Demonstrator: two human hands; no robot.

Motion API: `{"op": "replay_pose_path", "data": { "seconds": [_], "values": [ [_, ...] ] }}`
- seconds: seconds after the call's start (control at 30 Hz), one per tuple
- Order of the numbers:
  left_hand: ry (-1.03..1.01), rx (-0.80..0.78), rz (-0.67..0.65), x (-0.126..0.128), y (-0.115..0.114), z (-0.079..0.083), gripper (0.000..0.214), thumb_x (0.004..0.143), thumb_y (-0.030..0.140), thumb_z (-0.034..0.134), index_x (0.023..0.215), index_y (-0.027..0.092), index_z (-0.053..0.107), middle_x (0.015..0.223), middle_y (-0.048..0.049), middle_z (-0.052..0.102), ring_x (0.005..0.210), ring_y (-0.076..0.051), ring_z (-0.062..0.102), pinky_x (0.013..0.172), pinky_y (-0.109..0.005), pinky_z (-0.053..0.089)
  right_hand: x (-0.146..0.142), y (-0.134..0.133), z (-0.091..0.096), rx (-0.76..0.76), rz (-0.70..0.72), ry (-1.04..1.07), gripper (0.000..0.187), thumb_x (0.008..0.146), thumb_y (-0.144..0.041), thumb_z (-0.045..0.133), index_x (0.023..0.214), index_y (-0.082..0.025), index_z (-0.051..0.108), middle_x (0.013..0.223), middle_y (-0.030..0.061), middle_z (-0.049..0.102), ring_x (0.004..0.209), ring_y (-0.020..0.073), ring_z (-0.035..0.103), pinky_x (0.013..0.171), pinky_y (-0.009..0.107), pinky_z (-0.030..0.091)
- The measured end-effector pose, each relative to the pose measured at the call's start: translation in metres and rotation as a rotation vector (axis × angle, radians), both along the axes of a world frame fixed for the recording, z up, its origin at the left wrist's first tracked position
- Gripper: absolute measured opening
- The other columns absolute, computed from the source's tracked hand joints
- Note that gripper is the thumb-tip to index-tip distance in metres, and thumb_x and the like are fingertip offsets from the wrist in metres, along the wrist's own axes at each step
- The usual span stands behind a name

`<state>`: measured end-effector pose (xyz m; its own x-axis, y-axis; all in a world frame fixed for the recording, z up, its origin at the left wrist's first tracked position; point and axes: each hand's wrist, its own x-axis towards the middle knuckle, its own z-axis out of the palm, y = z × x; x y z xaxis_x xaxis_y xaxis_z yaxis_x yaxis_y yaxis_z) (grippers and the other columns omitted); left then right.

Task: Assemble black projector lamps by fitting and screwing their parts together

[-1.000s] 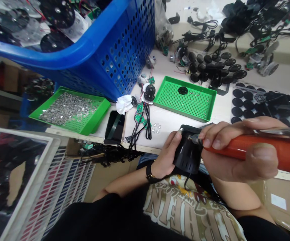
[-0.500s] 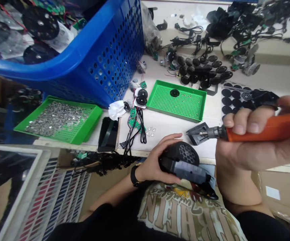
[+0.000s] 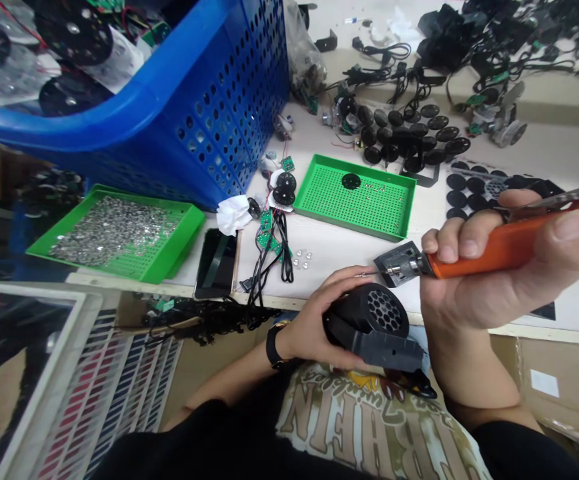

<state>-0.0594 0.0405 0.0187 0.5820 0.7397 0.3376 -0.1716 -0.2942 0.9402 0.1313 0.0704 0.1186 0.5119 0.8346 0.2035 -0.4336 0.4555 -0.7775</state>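
Note:
My left hand (image 3: pixel 314 327) is closed round a black plastic housing (image 3: pixel 369 320) with a honeycomb grille on its round end. It is held in front of my body, by the bench edge. My right hand (image 3: pixel 484 267) grips an orange electric screwdriver (image 3: pixel 514 243), which points left. The thin bit reaches close to the fingers of my left hand, above the housing; whether it touches anything I cannot tell. Behind the bit, a black rectangular plastic part (image 3: pixel 394 262) lies on the bench.
A green tray (image 3: pixel 314 200) with a black disc and a few screws sits mid-bench. Another green tray (image 3: pixel 179 250) holds many small metal pieces. Beside a phone (image 3: pixel 216 263) lie cables and circuit boards (image 3: pixel 268 240). A blue basket (image 3: pixel 169 127) rises at left; black discs (image 3: pixel 437 123) lie behind.
The screwdriver has shifted slightly left, bringing its bit nearer my left hand. The housing has turned a little, so its grille shows more. My left hand keeps its hold.

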Motion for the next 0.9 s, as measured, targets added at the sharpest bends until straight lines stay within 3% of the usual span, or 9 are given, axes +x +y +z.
{"op": "replay_pose_path", "data": {
  "seconds": [0.17,0.43,0.9],
  "values": [
    [0.102,0.018,0.045,0.000,0.000,0.002,0.106,0.059,0.054,0.097,0.152,0.033,0.052,0.154,-0.0145,0.052,0.145,-0.038,0.049,0.122,-0.060,0.039,-0.002,0.001,0.005,0.017,-0.051,-0.003,0.023,0.083,-0.044,0.065,0.091,-0.022,0.065,0.047,-0.0088,0.051,0.039,0.0099,0.047,0.043,0.025,0.045],
    [0.208,0.116,0.048,0.005,-0.003,0.006,0.106,0.063,0.054,0.094,0.154,0.031,0.046,0.151,-0.0162,0.051,0.140,-0.037,0.054,0.119,-0.057,0.045,-0.013,0.002,0.003,-0.012,0.082,-0.036,0.019,0.082,-0.040,0.067,0.087,-0.023,0.065,0.046,-0.0097,0.050,0.036,0.0095,0.047,0.042,0.024,0.045],
    [0.346,0.053,0.008,0.008,-0.006,0.014,0.102,0.065,0.051,0.092,0.153,0.027,0.046,0.144,-0.0154,0.051,0.134,-0.036,0.056,0.116,-0.054,0.049,-0.014,0.002,0.000,-0.034,0.085,-0.025,0.017,0.079,-0.037,0.068,0.085,-0.020,0.067,0.044,-0.0076,0.053,0.034,0.0106,0.046,0.039,0.026,0.045]
  ]
}}
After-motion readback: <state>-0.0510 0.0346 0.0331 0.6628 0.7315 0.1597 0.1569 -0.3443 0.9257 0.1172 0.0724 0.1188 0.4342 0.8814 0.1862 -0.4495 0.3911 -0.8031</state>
